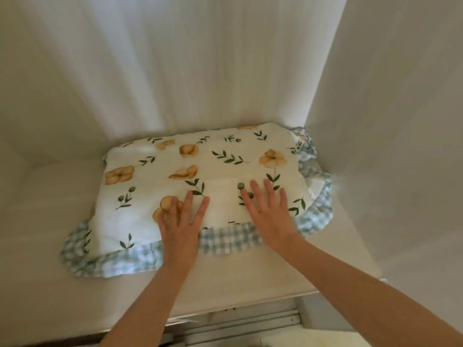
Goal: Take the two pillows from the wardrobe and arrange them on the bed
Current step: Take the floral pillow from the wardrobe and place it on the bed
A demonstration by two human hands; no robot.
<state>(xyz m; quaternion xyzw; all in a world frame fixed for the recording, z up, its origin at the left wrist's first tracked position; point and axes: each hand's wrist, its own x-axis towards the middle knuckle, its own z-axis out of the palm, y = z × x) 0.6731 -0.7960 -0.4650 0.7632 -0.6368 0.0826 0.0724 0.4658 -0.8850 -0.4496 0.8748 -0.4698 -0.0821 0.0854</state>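
Head view: a floral pillow (200, 186) with a checked frill lies on the wardrobe shelf (37, 221), toward its right wall. The left hand (179, 226) and right hand (268, 214) rest flat on its near edge, fingers straight and slightly spread. It appears soft, light and floppy, probably best gripped at both short ends; a second pillow is not discernible.

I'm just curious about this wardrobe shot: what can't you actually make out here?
Head view only:
- Second pillow: not distinguishable; the floral pillow may cover it.
- Palms: both hands lie flat, backs up.
- Bed: outside the frame.
- Below the shelf: the rails are cut off by the bottom edge and the forearms.
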